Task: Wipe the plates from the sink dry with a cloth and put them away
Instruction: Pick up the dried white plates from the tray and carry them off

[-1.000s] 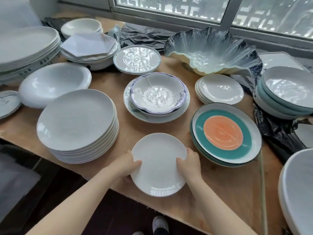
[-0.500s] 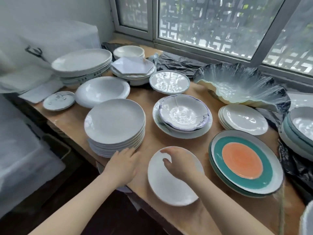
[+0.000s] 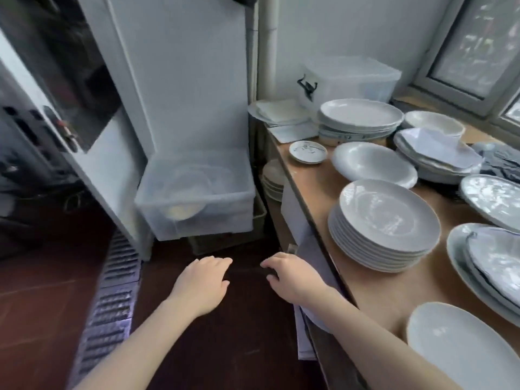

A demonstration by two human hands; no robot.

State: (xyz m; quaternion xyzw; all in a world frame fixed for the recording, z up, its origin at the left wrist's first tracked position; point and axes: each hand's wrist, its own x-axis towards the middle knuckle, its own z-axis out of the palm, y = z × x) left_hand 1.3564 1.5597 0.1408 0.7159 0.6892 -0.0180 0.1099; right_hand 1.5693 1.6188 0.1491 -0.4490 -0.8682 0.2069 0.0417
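The small white plate [image 3: 461, 344] lies on the wooden table [image 3: 374, 294] at the lower right, with nothing touching it. Both of my hands hang in the air left of the table, over the dark red floor. My left hand [image 3: 204, 282] is empty, its fingers loosely bent. My right hand [image 3: 292, 277] is empty too, fingers relaxed, close to the table's edge. A tall stack of white plates [image 3: 385, 223] stands on the table just right of my right hand. No cloth and no sink are in view.
More plates, bowls and platters [image 3: 363, 119] cover the table up to the window. A clear plastic bin [image 3: 197, 198] with dishes stands on the floor by the wall. A metal floor grate [image 3: 112, 299] runs along the left. Plates [image 3: 274, 177] sit on a shelf under the table.
Both hands let go of the small white plate and pulled back off the table. My view swung left, away from the table toward the floor and the plastic bin.
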